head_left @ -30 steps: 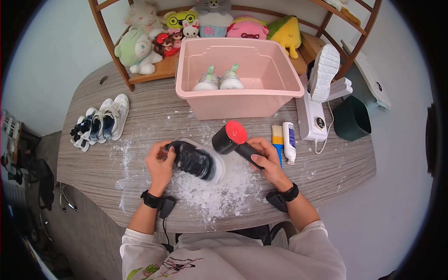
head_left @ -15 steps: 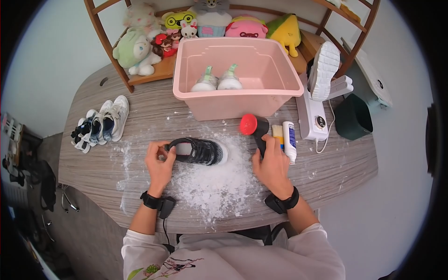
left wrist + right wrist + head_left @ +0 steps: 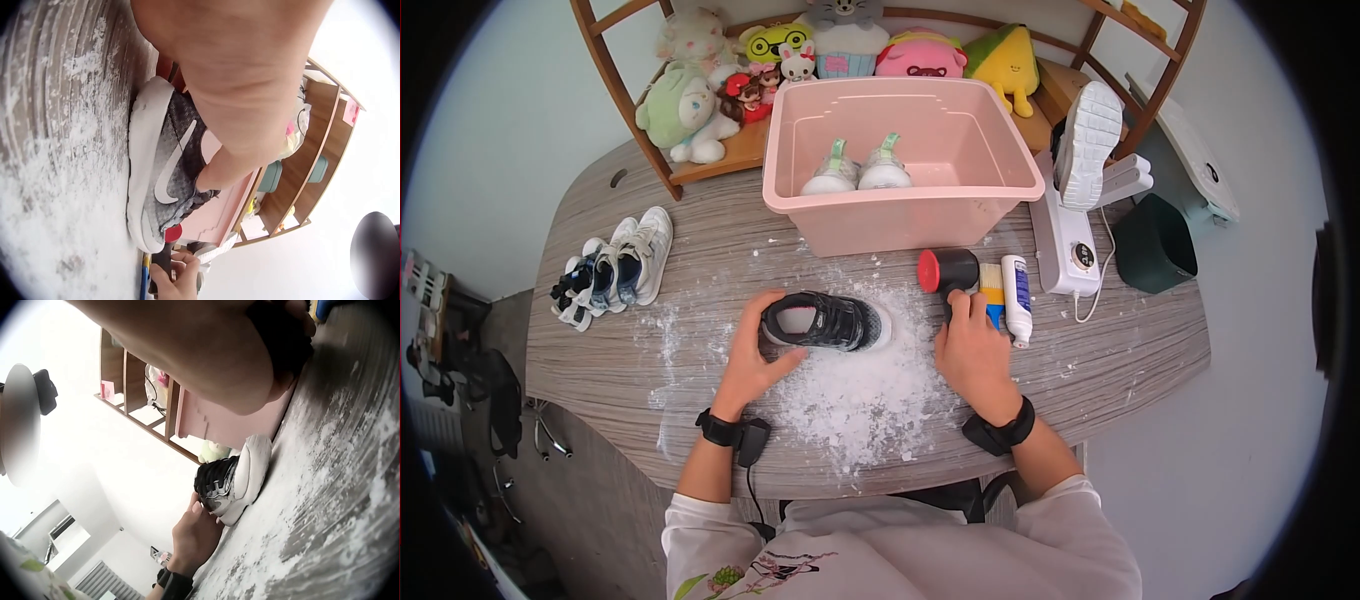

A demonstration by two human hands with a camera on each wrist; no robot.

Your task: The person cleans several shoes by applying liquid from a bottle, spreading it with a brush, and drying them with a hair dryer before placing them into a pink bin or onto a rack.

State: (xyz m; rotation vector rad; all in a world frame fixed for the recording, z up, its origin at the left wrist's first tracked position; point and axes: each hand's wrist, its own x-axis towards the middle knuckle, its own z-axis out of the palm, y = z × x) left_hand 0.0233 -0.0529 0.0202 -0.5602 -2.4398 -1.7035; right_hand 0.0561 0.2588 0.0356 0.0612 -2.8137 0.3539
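A dark grey sneaker (image 3: 825,322) with a white sole and white swoosh sits upright on the powdery tabletop (image 3: 870,400), toe to the right. My left hand (image 3: 752,355) grips its heel end, thumb on the near side and fingers on the far side. In the left wrist view the thumb lies at the collar of the sneaker (image 3: 178,153). A black handheld tool (image 3: 960,268) with a round red head lies low over the table. My right hand (image 3: 977,360) holds its handle, mostly hidden under the fingers.
Close right of the tool lie a blue-and-yellow brush (image 3: 992,290) and a white tube (image 3: 1018,300). A pink bin (image 3: 900,220) with two shoes stands behind. At left are several small shoes (image 3: 620,265); at right, a white device (image 3: 1065,245) bearing a shoe and a dark green bin (image 3: 1155,245).
The sneaker has gone from tilted and turning to upright on the table. My left hand has shifted from pinching the heel to spanning it. The tool has moved right and down beside the brush.
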